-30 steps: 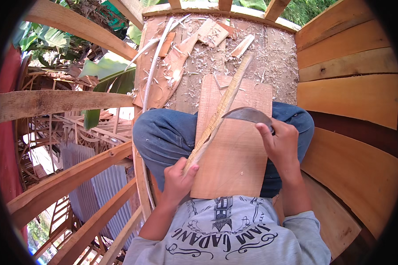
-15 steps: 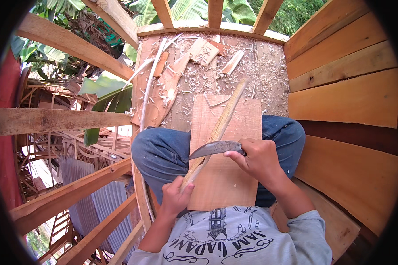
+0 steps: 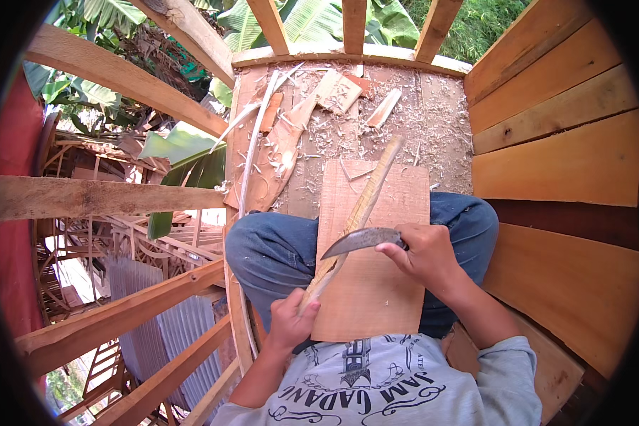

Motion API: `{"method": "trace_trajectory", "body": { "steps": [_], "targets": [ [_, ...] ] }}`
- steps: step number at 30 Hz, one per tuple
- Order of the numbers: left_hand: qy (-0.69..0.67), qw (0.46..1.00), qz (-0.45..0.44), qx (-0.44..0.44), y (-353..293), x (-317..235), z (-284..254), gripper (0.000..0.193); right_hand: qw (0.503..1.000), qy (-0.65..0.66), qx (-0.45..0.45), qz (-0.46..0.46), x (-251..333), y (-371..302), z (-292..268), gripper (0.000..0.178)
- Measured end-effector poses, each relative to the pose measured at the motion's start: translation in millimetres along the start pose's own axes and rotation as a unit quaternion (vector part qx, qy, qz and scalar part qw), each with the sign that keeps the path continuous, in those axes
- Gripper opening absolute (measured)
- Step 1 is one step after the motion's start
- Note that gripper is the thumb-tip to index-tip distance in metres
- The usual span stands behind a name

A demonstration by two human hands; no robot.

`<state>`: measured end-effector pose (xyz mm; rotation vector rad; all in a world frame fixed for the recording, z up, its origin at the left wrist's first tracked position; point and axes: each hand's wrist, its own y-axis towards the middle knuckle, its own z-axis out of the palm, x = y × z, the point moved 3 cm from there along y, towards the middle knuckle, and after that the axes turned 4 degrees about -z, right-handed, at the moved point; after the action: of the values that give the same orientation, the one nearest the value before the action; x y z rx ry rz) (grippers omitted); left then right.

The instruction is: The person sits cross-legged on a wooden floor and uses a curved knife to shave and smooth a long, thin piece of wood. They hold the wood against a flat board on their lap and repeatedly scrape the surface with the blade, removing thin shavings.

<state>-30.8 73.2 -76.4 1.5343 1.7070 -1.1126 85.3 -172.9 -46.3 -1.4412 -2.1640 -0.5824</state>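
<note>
My left hand (image 3: 292,321) is closed round the near end of a long, narrow wooden stick (image 3: 368,197). The stick slants away to the upper right, above a flat rectangular board (image 3: 376,295) that lies across my lap. In my right hand (image 3: 427,257) is a knife with a curved, dark grey blade (image 3: 362,241); the fingers hide its handle. The blade crosses over the stick near its middle, its tip pointing left. Small pale cut marks and bare wood show along the stick.
Wood shavings cover the plank floor (image 3: 444,131) ahead, with offcuts (image 3: 385,108) and a long thin strip (image 3: 254,142) among them. A plank wall (image 3: 557,170) rises close on my right. Wooden rails (image 3: 106,197) run along the left, with corrugated sheets (image 3: 184,341) beyond and below.
The whole view has shifted slightly, so everything sits a little right and lower. The knife appears to have slid a little farther from me along the stick; both grips stay the same.
</note>
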Motion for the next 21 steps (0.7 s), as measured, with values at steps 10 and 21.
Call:
{"method": "trace_trajectory", "body": {
  "steps": [10,21],
  "targets": [
    [-0.015,1.000,0.005,0.021,0.8,-0.6,-3.7,0.027,0.997,0.056,-0.001,-0.044,14.7,-1.2,11.1,0.050],
    [-0.024,0.999,-0.002,0.030,3.0,0.1,-2.5,0.030,0.997,0.052,-0.002,-0.064,4.8,-5.9,25.7,0.050]
  ]
}}
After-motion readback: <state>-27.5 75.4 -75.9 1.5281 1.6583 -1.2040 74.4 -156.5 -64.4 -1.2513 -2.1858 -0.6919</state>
